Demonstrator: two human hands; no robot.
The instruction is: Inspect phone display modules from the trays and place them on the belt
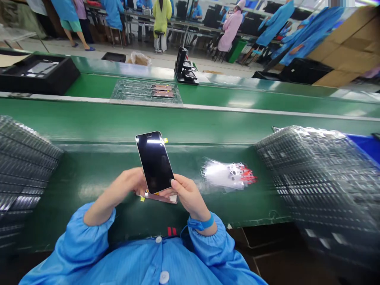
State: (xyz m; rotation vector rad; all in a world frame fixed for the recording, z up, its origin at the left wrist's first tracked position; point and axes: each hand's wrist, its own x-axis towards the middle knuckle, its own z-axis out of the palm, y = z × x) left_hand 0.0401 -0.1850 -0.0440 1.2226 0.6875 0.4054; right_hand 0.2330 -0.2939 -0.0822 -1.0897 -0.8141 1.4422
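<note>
A black glossy phone screen panel (154, 161) stands tilted upright over the green bench, its lower end held in both hands. My left hand (130, 183) is closed on its lower left edge. My right hand (185, 193) is closed on its lower right corner, thumb pressed on the glass. A second pinkish panel (162, 198) lies flat under my hands. Small yellow tabs stick out at the panel's corners. Both arms wear blue sleeves; a blue band circles my right wrist.
A pile of clear film tabs with red ends (228, 175) lies right of my hands. Stacks of clear plastic trays stand at left (20, 166) and right (320, 178). A tray with panels (147, 92) rides the conveyor. A black bin (38, 73) sits far left. Other workers stand beyond.
</note>
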